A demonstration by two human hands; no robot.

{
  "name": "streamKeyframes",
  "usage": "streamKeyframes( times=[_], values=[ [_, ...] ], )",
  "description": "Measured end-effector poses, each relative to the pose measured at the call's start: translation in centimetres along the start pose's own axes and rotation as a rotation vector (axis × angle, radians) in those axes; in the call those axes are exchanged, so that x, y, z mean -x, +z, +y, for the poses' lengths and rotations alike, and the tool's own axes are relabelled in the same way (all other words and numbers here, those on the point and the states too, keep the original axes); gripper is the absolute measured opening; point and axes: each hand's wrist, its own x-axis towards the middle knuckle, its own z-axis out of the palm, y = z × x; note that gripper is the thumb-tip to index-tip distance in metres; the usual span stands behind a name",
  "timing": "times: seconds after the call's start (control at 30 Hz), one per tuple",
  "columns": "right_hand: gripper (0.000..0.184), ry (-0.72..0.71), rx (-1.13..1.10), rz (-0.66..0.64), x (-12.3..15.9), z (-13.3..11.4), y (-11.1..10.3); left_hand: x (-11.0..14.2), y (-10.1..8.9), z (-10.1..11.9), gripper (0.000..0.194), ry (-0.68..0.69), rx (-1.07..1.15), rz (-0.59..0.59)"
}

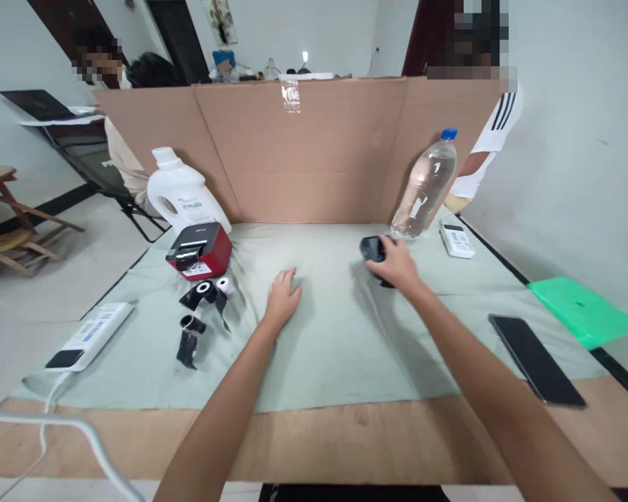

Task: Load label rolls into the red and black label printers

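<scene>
My right hand [398, 266] grips a small black object [372, 249] with a dark, slightly glossy face, over the right middle of the pale green cloth [324, 328]. Its exact kind is unclear, and my fingers cover part of it. Resting on the cloth left of it, my left hand [282, 300] is empty with its fingers stretched out. Nearest to that hand lie a small white roll [225, 286], a black ribbon roll with a white core [204, 288] and another black ribbon roll [189, 336]. Behind them sits a red and black label printer [204, 249].
A cardboard screen [303, 153] borders the back. Before it stand a white jug [185, 192] and a tilted clear bottle [426, 185]. White power strips [97, 335] lie on both sides. At right are a phone [536, 359] and a green folder [580, 307]. People are behind the screen.
</scene>
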Motion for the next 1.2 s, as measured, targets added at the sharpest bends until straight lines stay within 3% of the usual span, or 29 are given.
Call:
streamKeyframes(
  times=[0.1,0.2,0.33,0.43,0.5,0.6,0.73,0.8,0.87,1.0,1.1,1.2],
  values=[
    [0.083,0.124,0.039,0.055,-2.2,7.6,-1.9,0.3,0.2,0.8,0.054,0.064,-0.147,-0.092],
    [0.080,0.224,0.058,0.068,-2.9,12.1,-2.2,0.4,0.4,1.0,0.057,0.119,-0.160,-0.123],
    [0.084,0.334,0.031,0.049,-3.3,14.0,-1.8,0.4,0.5,0.9,0.056,0.114,-0.118,-0.096],
    [0.108,0.430,-0.029,0.033,-3.9,12.9,-2.7,0.4,0.0,1.2,0.050,0.160,0.013,-0.020],
    [0.113,0.398,-0.007,0.109,-4.0,10.6,-3.4,0.4,-0.9,1.8,0.039,0.248,0.134,0.097],
    [0.095,0.138,-0.007,0.216,-3.1,4.5,-2.7,0.3,-3.3,3.1,0.029,0.365,0.234,0.332],
    [0.077,-0.312,-0.231,0.075,-1.4,-7.0,2.9,0.4,-9.0,3.8,0.023,0.308,0.271,0.661],
    [0.071,-0.379,-0.355,-0.049,-1.0,-12.8,6.4,0.5,-12.4,2.7,0.020,0.220,0.243,0.791],
    [0.068,-0.350,-0.483,-0.163,-1.1,-17.9,9.5,0.5,-15.8,0.1,0.019,0.088,0.191,0.878],
    [0.066,-0.262,-0.707,-0.400,-2.3,-25.6,13.9,-0.3,-21.3,-7.7,0.028,-0.333,0.226,1.034],
    [0.065,-0.281,-0.764,-0.526,-3.2,-29.4,16.5,-1.8,-22.9,-13.1,0.024,-0.501,0.359,0.948],
    [0.076,-0.340,-0.765,-0.604,-3.3,-32.2,19.0,-3.8,-22.1,-16.3,0.017,-0.584,0.554,0.705]
  ],
)
